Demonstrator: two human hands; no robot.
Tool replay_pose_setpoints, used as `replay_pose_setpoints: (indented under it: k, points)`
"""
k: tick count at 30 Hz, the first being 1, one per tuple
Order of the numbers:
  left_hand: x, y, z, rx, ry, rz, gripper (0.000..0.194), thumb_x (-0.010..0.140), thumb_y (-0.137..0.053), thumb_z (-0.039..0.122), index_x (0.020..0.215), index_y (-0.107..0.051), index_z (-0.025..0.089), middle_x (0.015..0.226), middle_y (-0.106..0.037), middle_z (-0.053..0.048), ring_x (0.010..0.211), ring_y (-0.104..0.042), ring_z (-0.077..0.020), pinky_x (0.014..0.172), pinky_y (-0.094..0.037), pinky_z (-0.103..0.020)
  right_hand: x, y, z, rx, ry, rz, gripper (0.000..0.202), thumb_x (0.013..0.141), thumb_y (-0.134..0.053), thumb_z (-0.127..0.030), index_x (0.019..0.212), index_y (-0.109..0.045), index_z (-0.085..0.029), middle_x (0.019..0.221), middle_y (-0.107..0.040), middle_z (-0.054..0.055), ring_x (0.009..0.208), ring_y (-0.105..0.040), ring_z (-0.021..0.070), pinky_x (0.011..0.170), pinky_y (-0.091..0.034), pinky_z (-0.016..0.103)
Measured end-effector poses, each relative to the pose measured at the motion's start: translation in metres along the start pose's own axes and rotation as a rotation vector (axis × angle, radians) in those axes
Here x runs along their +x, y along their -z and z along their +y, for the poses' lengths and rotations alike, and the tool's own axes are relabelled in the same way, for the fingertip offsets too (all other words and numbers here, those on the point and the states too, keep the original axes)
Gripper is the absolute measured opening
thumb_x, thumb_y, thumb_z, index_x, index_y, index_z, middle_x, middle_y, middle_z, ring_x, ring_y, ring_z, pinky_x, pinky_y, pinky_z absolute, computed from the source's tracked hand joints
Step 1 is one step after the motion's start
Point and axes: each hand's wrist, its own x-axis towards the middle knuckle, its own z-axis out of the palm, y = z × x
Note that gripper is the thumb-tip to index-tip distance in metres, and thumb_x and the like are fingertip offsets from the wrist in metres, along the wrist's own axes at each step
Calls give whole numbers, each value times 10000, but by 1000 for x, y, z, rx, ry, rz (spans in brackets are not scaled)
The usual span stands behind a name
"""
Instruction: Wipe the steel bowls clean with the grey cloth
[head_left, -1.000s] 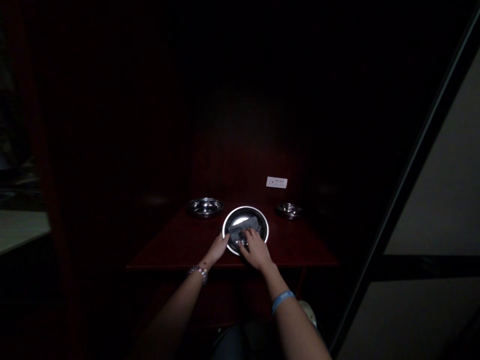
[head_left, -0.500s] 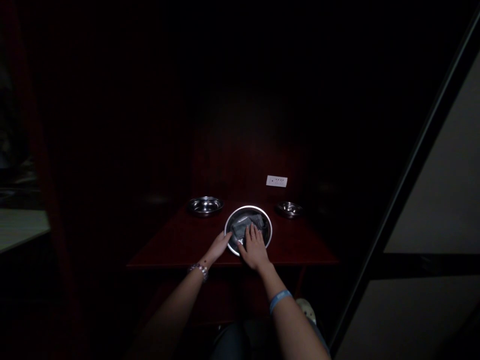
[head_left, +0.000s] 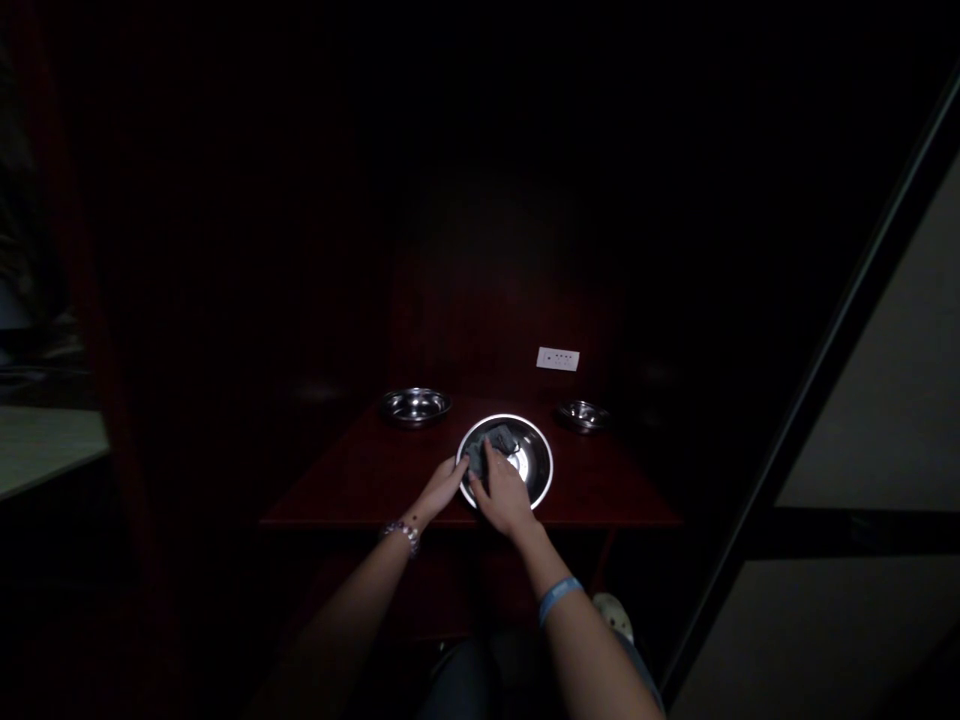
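A round metal bowl (head_left: 538, 447) is tilted towards me over the front of the dark red table (head_left: 352, 480). My left hand (head_left: 442, 484) grips its left rim, thumb on the inside and fingers hidden behind. Inside the bowl, my right hand (head_left: 504, 492) presses a crumpled grey cloth (head_left: 501, 438) against the left part of the inner wall, its fingers closed on the cloth. Bright reflections show on the bare metal to the right of the cloth.
At the back left of the table lies a wide metal bowl (head_left: 416, 406), and a smaller metal bowl (head_left: 583, 415) sits at the back right. A white power socket (head_left: 558, 359) is on the back wall. Dark panels flank both sides.
My right hand has moved the cloth left across the inside of the bowl, and the cloth is more bunched. My left hand keeps hold of the rim.
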Motion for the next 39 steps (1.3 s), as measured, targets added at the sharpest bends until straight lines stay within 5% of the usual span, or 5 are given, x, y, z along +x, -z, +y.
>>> replay_pose_setpoints:
  k: [13, 24, 33, 36, 39]
  points:
    - [-6, 5, 12, 5, 46, 74, 721, 825, -482, 722, 1124, -697, 102, 1078, -753, -143, 1079, -669, -300, 1003, -485, -398, -3, -10, -29, 7, -35, -71, 614, 997, -389, -454, 1493, -405, -93, 1356, -593, 202, 1204, -598, 287, 1002, -485, 405]
    - [2, 8, 0, 42, 103, 161, 756, 782, -477, 762, 1058, -719, 101, 1057, -761, -136, 1023, -685, -276, 941, -505, -348, 0, 25, -39, -182, -186, -178, 547, 1021, -295, -487, 1100, -734, -171, 1060, -724, 156, 967, -668, 262, 857, -499, 372]
    - [2, 7, 2, 72, 82, 195, 673, 868, -450, 646, 1078, -708, 61, 1009, -761, -171, 949, -701, -292, 865, -531, -369, -2, 32, -39, -323, -291, -155, 482, 996, -365, -383, 985, -776, -132, 946, -762, 172, 912, -698, 257, 1143, -275, 461]
    - [-1, 6, 8, 97, 74, 206, 633, 885, -450, 605, 1090, -704, 63, 1021, -760, -162, 973, -693, -288, 890, -523, -367, -7, 29, -40, -345, -309, -168, 431, 960, -440, -392, 1117, -747, -134, 1020, -759, 174, 1119, -648, 307, 1206, -148, 480]
    - [-2, 5, 12, 114, 65, 219, 629, 883, -461, 598, 1099, -702, 59, 1056, -753, -167, 1015, -682, -299, 930, -512, -391, -12, 19, -38, -354, -354, -142, 478, 900, -542, -395, 1288, -664, -144, 1175, -718, 182, 1376, -442, 364, 1216, -72, 538]
